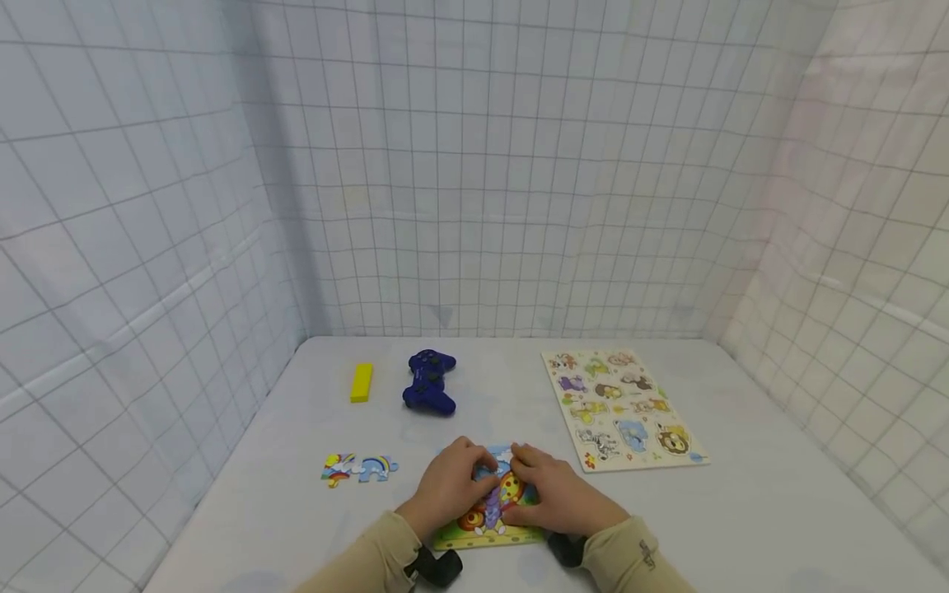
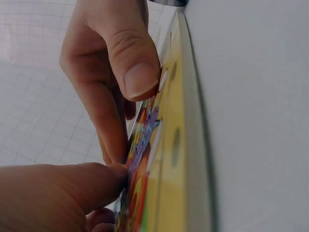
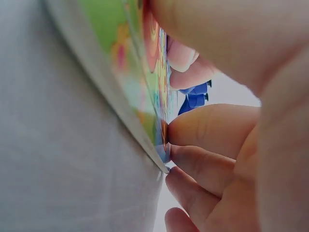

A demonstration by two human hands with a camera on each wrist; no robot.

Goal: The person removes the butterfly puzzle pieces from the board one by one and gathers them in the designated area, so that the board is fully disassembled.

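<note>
Puzzle board [image 1: 493, 506] lies flat on the white table [image 1: 497, 395] beneath the left hand [image 1: 452, 484], fingers bent over its left side (any pinch indiscernible), and the equally near right hand [image 1: 562, 496], thumb and fingers apart.

From cartoon jigsaw [image 1: 493, 509]: passable at twelve o'clock, between blue game controller [image 1: 427, 384] at eleven and animal puzzle board [image 1: 621, 416] at two; obstructed near nine by joined jigsaw pieces [image 1: 348, 467], at ten by yellow block [image 1: 361, 383], overhead by left grip [image 1: 452, 482] and right grip [image 1: 561, 497].
</note>
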